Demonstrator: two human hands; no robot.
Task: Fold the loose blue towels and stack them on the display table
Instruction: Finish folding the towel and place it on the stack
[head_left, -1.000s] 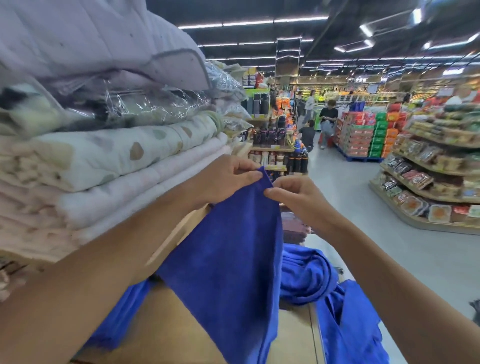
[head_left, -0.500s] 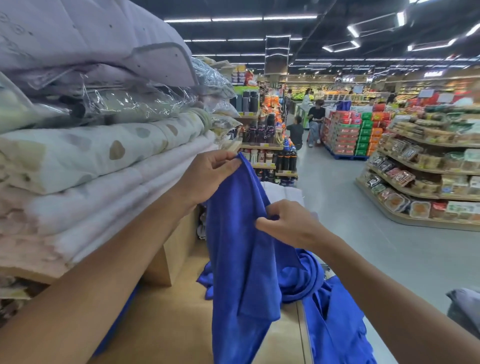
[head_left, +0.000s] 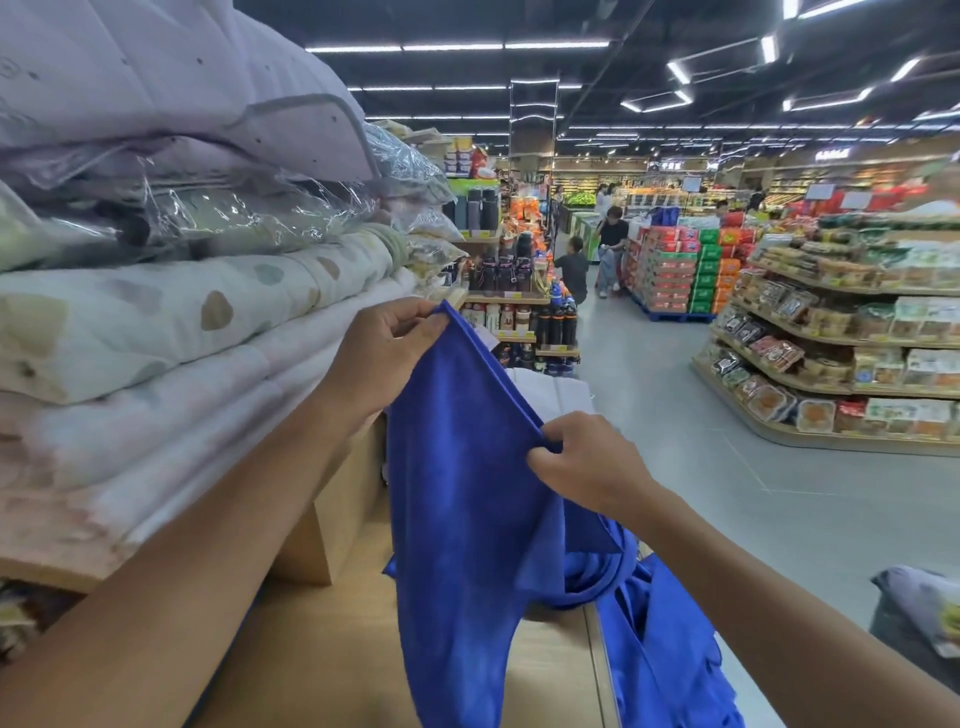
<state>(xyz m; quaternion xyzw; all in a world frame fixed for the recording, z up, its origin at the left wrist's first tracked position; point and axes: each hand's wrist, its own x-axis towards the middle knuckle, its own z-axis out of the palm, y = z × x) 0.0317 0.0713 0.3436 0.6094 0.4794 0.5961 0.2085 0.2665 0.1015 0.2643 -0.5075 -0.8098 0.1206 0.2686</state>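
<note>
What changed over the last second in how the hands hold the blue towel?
The right hand slid down and away along the top edge of the towel, so that edge now runs taut from the left hand, which keeps pinching the upper corner. Neither let go; the other blue towels stay heaped on the table.

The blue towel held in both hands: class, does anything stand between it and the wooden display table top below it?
Nothing visible does. The blue towel, pinched by the left hand and right hand, hangs over the display table; the loose towels lie off to its right.
</note>
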